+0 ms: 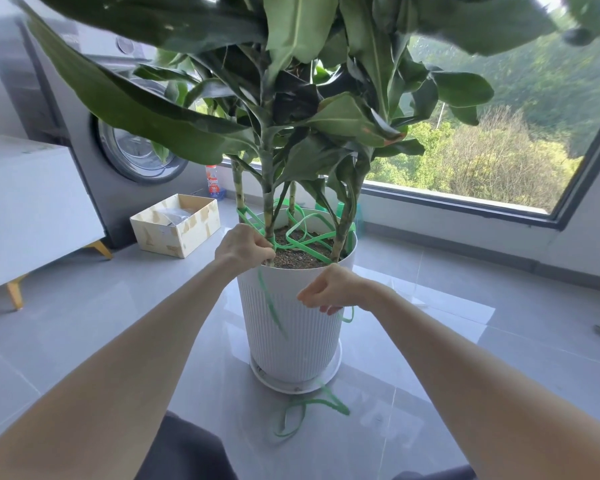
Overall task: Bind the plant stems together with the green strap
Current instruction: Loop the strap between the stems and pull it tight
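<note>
A tall leafy plant stands in a white ribbed pot (291,337) on the floor. Several striped stems (268,202) rise from the soil. A green strap (303,237) loops loosely around and between the stems above the soil, and more of it hangs down the pot's front and trails on the floor (312,407). My left hand (243,249) pinches the strap against the front left stem at the pot's rim. My right hand (329,289) is in front of the rim, its fingers curled round another part of the strap, which hangs from it.
A washing machine (84,133) stands at the back left, with an open cardboard box (175,225) and a bottle (212,181) beside it. A white cabinet (25,209) on gold legs is at the left. A large window (499,150) is behind the plant. The floor is grey tile.
</note>
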The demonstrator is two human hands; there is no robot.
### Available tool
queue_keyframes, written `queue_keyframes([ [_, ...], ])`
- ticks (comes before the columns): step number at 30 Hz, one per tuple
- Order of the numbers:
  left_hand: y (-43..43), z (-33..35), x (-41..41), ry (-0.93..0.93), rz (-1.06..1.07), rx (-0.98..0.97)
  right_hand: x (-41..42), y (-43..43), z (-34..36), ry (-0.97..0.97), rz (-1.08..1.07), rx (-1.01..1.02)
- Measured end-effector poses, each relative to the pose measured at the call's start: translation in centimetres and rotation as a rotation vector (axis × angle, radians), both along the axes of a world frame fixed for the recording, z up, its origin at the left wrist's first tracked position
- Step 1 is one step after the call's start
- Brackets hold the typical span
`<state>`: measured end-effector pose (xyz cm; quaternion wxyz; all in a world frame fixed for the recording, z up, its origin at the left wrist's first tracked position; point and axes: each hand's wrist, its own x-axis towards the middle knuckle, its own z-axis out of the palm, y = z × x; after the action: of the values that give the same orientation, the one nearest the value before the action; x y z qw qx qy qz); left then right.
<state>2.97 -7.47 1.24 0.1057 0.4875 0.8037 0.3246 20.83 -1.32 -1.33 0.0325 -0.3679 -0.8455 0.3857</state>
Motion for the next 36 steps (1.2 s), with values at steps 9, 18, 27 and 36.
queue_keyframes([
  [9,0.0,-0.6,-0.9,0.092,-0.097,0.040,-2.2,1.1,1.9,0.407,-0.354,0.288],
  [18,0.5,-1.4,-1.7,0.096,-0.104,0.041,-5.6,1.4,1.6,0.351,-0.224,0.534],
  [27,0.8,-1.6,-2.2,0.079,-0.115,0.045,-6.6,1.7,1.3,0.331,-0.168,0.550],
  [36,0.7,-1.4,-1.9,0.077,-0.102,0.048,-7.1,1.0,1.1,0.241,-0.142,0.696],
])
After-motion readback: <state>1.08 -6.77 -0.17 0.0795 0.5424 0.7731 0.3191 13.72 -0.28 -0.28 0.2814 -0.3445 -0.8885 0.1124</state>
